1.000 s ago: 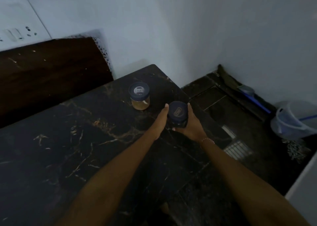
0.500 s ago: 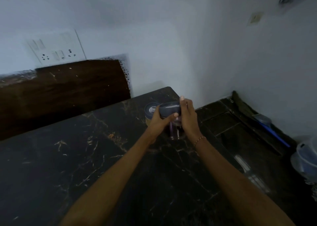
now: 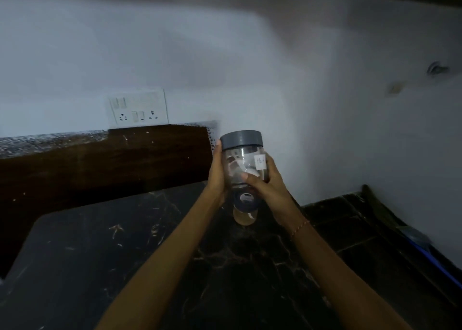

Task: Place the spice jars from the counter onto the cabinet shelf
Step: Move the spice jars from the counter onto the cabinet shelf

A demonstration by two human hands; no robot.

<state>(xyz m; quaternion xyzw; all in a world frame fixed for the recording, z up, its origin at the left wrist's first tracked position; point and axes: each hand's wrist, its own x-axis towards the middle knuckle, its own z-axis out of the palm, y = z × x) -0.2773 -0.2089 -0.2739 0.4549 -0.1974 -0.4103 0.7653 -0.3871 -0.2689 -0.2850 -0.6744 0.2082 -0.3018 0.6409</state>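
Note:
Both my hands hold a clear spice jar with a grey lid upright in the air, above the far end of the black marble counter. My left hand grips its left side. My right hand wraps its right side and lower front, thumb across the glass. A small white label shows on the jar's right. A second jar with a dark blue lid and tan contents stands on the counter just below the held one, partly hidden by my hands. No cabinet shelf is visible.
A dark wooden backsplash panel runs behind the counter, with a white switch and socket plate on the wall above. The counter ends at the right, dropping to a dark tiled floor. A blue-handled tool lies along the right wall.
Both hands have lifted the jar up off the counter, and it now stands upright in the air. My view has tilted upward, showing more wall and the socket plate.

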